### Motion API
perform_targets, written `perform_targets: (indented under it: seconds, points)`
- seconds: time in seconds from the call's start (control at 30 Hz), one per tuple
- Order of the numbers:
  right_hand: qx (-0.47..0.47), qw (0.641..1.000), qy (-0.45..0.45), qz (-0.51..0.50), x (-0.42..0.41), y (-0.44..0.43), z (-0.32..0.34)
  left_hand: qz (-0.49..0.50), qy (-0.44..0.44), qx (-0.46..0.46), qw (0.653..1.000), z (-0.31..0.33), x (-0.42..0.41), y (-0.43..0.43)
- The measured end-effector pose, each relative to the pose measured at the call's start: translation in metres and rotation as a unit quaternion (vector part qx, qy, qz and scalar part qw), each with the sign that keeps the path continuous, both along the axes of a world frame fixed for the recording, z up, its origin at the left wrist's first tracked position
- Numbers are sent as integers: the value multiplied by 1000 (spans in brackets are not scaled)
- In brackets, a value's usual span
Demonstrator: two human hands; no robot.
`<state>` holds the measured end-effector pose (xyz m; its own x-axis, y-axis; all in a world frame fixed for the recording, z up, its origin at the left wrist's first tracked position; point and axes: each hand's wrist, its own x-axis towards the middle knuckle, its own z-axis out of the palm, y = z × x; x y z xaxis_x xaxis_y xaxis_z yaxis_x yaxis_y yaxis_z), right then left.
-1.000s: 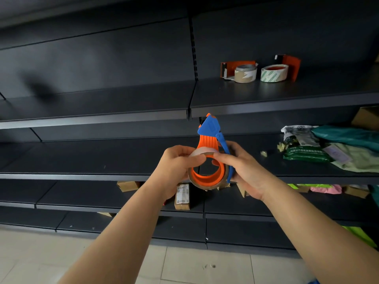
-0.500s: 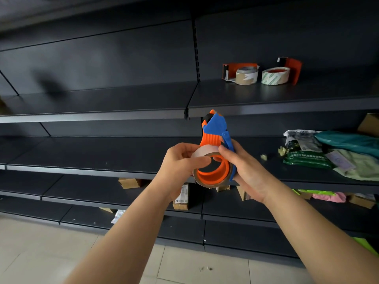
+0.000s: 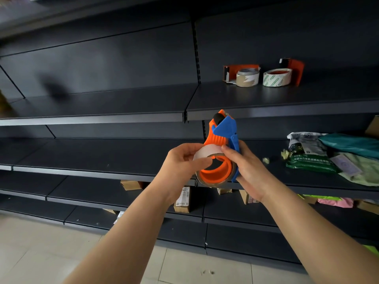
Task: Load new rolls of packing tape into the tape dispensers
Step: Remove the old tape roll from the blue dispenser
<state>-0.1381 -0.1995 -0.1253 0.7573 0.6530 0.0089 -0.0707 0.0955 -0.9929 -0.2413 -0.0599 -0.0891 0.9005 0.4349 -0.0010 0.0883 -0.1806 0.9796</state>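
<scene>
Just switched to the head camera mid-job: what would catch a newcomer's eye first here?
The bright orange and blue tape dispenser, held up at centre against dark shelves. The right hand grips its frame and the left hand pinches the tape roll seated on it. To the right, on the upper shelf, sit a brown roll and a white roll, each by an orange dispenser. Bags are heaped lower at far right.

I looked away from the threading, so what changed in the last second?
The dispenser turned a little in the hands, so its black roller now shows at the top. The left hand pinches a wider stretch of loose tape lifted off the roll. The right hand still grips the dispenser's side; the two other dispensers on the shelf stayed put.
</scene>
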Motion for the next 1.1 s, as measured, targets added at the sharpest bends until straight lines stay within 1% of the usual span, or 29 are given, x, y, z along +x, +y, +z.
perform_targets:
  seconds: [0.23, 0.37, 0.5, 0.6, 0.67, 0.77, 0.83, 0.9, 0.97, 1.03, 1.1]
  points:
    - [-10, 1000, 2, 11, 6, 10, -1, 14, 17, -23, 999, -1, 13, 1]
    - [-8, 1000, 13, 7, 10, 12, 0, 20, 12, -6, 1000, -1, 18, 1]
    - [-8, 999, 51, 6, 10, 13, 0, 31, 23, 42, 998, -1, 20, 4]
    - [-8, 998, 63, 9, 9, 15, 1, 34, 14, 90, 995, 2, 20, 7]
    - [-5, 998, 66, 12, 8, 16, 1, 43, 4, 155, 987, 5, 21, 8]
    - [-7, 997, 70, 10, 8, 15, 1, 50, 12, 296, 954, 8, 23, 8]
    - [-8, 997, 72, 11, 9, 14, 1, 41, 17, 350, 936, 8, 24, 6]
    - [-1, 996, 82, 20, 12, 11, -1, 32, 22, 354, 935, 7, 25, 6]
    - [28, 993, 115, 24, 16, 8, -3, 23, 19, 340, 940, 5, 24, 7]
    - [51, 987, 148, 25, 19, 5, -4, 21, 9, 362, 932, 4, 23, 8]
    - [58, 985, 158, 26, 19, 5, -5, 22, -2, 383, 924, 3, 23, 8]
